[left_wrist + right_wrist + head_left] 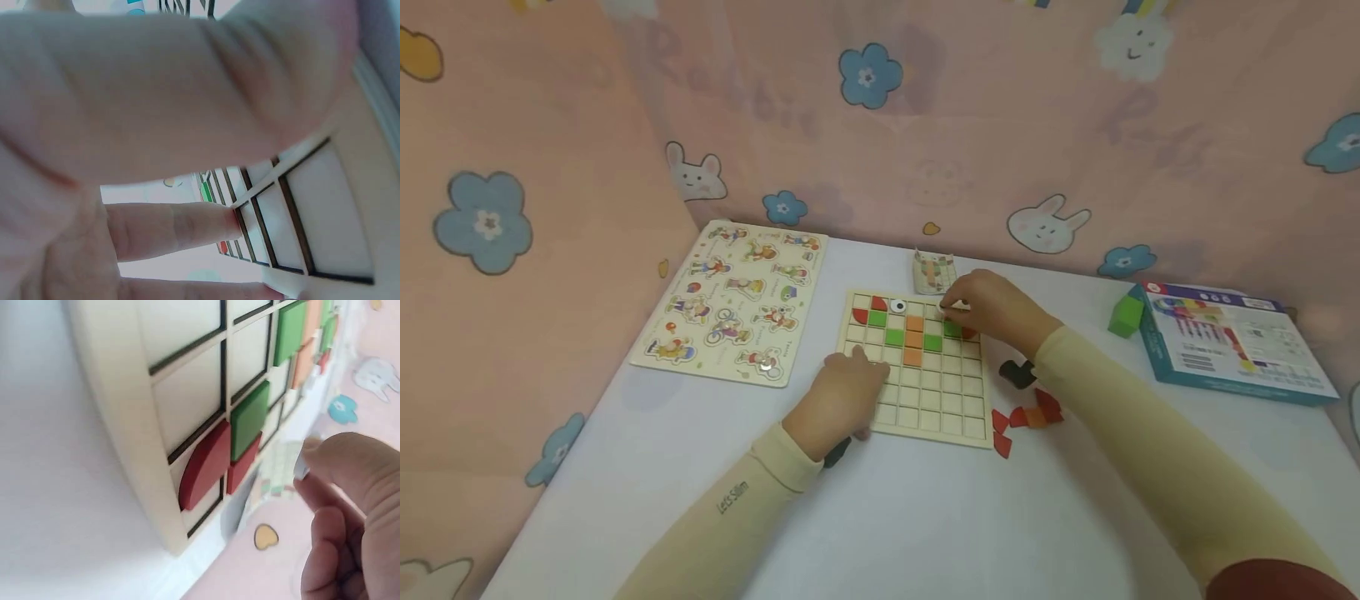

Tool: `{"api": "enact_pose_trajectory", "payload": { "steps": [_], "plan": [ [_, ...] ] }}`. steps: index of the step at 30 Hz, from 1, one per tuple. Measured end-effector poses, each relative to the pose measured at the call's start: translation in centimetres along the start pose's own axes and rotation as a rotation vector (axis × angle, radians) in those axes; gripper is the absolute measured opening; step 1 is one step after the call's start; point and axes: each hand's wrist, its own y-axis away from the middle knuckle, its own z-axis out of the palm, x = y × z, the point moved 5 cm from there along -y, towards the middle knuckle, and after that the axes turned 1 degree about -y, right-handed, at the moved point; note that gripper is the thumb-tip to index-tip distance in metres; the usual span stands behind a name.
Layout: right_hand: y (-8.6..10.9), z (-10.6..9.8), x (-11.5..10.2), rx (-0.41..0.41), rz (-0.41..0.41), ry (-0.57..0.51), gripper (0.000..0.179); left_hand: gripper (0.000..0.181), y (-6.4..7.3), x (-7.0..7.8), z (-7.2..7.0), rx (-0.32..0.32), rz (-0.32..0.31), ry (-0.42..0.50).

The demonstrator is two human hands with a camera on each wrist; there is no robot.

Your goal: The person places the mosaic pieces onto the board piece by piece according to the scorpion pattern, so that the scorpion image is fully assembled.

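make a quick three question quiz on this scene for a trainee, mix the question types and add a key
1. Which hand pinches a small white piece?
2. True or false: in the head view, the picture puzzle lies left of the grid board.
3. Fill in the colour: three ___ squares form a straight line on the grid board.

Key:
1. The right hand
2. True
3. Orange

Pink rabbit-print backdrop (pixel 880 150), apparently cloth, behind white tabletop (pixel 955 517)
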Motion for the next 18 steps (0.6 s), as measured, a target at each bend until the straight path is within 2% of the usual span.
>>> {"api": "enact_pose_trajectory", "payload": {
  "steps": [3, 9, 13, 18],
  "plan": [
    [-1.4, 0.7, -0.5, -0.046, -0.003, 0.021, 0.020, 0.092, 0.1, -0.2, -0.1, -0.002, -0.010, 0.043],
    [-1.9, 1.3, -0.7, -0.075, -0.021, 0.058, 0.018, 0.092, 0.2, 0.0, -0.2, 0.003, -0.015, 0.055],
    [-2.0, 1.6, -1.0, -0.070, -0.062, 0.134, 0.020, 0.093, 0.3, -0.1, -0.1, 0.008, -0.021, 0.064],
    [-1.7, 1.6, -1.2, -0.018, -0.119, 0.249, 0.020, 0.093, 0.3, -0.3, -0.1, 0.018, -0.023, 0.080]
  ]
}}
